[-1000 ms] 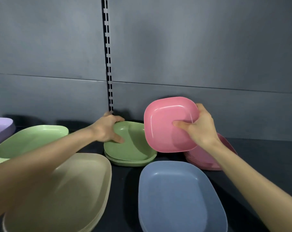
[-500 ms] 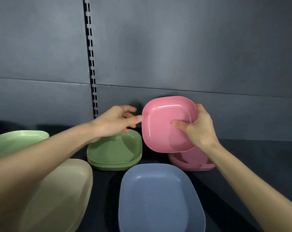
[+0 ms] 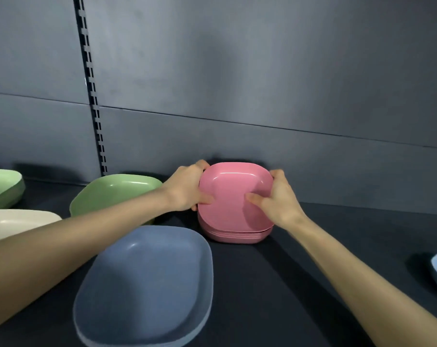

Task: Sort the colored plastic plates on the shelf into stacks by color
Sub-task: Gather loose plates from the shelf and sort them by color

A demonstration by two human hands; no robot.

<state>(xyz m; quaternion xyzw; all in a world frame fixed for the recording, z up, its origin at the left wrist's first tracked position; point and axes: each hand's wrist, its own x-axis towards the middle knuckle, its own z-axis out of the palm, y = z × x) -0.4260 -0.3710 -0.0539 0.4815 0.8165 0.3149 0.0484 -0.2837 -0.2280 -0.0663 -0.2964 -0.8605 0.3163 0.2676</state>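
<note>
i held the pink plate between both grips, left grip curled round its left edge, right grip pinching its right edge. the plate lay directly above the pink stack on the shelf, rear edge apparently raised.

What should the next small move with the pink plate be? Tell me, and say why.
Probably settle the pink plate flush onto the pink stack, then let go. The left hand and right hand grip its edges, and it looks tilted on that same-coloured stack, not yet nested.
</note>
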